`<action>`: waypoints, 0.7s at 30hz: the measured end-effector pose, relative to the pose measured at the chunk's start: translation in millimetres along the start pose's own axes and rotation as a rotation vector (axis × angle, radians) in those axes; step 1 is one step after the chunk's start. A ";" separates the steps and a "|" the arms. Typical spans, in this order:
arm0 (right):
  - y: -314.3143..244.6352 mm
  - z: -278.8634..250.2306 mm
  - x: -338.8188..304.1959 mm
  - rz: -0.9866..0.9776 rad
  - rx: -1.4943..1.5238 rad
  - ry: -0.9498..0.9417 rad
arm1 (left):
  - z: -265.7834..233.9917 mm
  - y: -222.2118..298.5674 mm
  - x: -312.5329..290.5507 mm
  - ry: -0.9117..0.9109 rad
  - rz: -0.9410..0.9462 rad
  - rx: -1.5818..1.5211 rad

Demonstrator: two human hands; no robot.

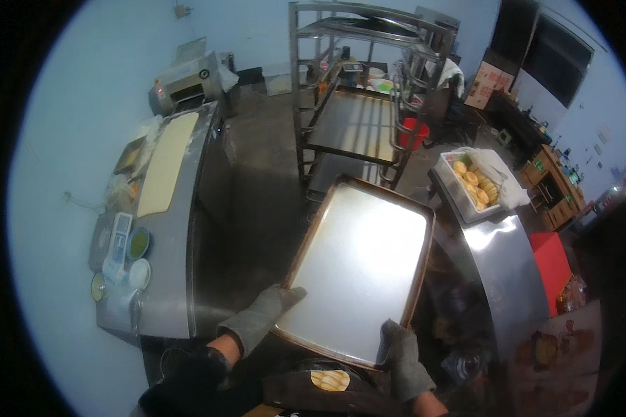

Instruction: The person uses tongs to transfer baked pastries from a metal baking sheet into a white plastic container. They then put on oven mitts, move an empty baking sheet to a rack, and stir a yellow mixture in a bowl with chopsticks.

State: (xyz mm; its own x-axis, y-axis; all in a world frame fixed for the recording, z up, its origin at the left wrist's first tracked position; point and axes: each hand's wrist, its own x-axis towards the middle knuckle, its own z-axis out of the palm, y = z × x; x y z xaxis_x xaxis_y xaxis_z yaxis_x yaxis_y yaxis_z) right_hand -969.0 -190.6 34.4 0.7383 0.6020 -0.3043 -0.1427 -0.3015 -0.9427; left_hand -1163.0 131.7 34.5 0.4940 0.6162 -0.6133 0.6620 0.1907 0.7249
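Observation:
An empty metal baking tray (358, 267) with a browned rim is held tilted in front of me. My left hand (264, 316), in a grey oven mitt, grips its lower left edge with the thumb over the rim. My right hand (405, 358), also in a grey mitt, grips the lower right corner. Beyond the tray's far edge stands a metal tray rack (299, 104), with another flat baking tray (358, 125) on one of its levels.
On the left steel table (170, 278) lie a long sheet of dough (167, 167), a scale (118, 240) and bowls. A dough-rolling machine (188, 80) stands behind. To the right, a white crate (459, 191) of round baked buns rests on a steel counter (508, 271); a red bucket (413, 133) is beyond.

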 end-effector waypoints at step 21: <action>-38.3 62.5 209.3 0.317 0.356 -0.073 | -63.6 61.6 84.8 0.081 0.060 -0.210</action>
State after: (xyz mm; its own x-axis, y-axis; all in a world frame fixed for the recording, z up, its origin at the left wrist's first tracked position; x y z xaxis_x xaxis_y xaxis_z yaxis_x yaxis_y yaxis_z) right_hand -850.2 -6.8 -1.7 0.5752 0.5758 -0.5810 -0.5795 -0.2144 -0.7862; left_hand -1116.2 244.3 47.0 0.4763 0.6892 -0.5460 0.4966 0.3016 0.8139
